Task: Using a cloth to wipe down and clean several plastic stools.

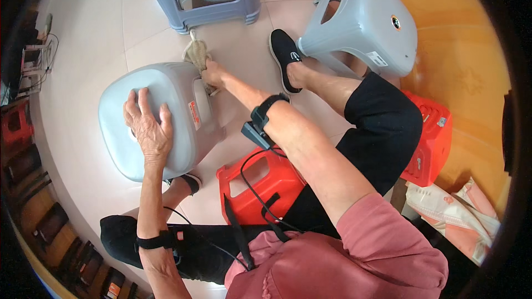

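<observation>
A light grey-blue plastic stool (114, 133) stands before me, its seat towards me. My left hand (149, 126) rests on that seat with its fingers spread, partly covering a small round mark. On the stool's far right side, my right hand (214, 74) grips a crumpled beige cloth (196, 52) beside an opening in the side panel. Part of the cloth hangs below the hand, and another part sticks out towards a darker blue-grey stool. A red-and-white label (194, 115) is stuck on the near stool's side.
At the top are stacked blue-grey stools (208, 14). A grey stool (388, 20) leans against an orange-brown surface (461, 50) on the right. Red stools (257, 187) are below me and by my right knee. Patterned fabric (449, 216) lies lower right. Cables run from my wrist straps.
</observation>
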`<act>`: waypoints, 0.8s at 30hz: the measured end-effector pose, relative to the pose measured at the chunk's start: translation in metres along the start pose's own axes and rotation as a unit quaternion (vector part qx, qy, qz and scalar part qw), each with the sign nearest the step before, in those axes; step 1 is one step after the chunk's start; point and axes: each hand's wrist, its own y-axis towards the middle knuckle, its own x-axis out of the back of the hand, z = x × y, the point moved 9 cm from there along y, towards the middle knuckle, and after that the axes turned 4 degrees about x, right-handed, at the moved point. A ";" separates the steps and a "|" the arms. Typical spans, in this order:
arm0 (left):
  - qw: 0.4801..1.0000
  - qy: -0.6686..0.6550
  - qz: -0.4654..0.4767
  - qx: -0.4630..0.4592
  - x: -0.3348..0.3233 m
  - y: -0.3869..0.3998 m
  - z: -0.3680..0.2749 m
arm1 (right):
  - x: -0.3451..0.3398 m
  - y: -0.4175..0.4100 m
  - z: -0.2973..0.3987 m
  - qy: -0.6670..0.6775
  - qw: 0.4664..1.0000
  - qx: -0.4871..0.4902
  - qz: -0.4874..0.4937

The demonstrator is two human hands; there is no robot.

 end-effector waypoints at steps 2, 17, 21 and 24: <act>1.000 -0.012 0.000 -0.009 -0.004 0.004 -0.014 | 0.011 -0.011 -0.011 -0.089 0.991 0.024 -0.098; 0.999 0.021 -0.012 0.026 0.014 -0.009 0.036 | -0.172 -0.140 -0.113 0.208 0.914 -0.311 0.154; 1.000 -0.019 -0.008 0.009 -0.001 0.003 0.003 | -0.185 -0.129 -0.171 0.222 0.897 -0.321 0.208; 1.000 -0.016 -0.012 0.012 0.003 0.000 0.011 | -0.200 -0.144 -0.162 0.328 0.850 -0.347 0.221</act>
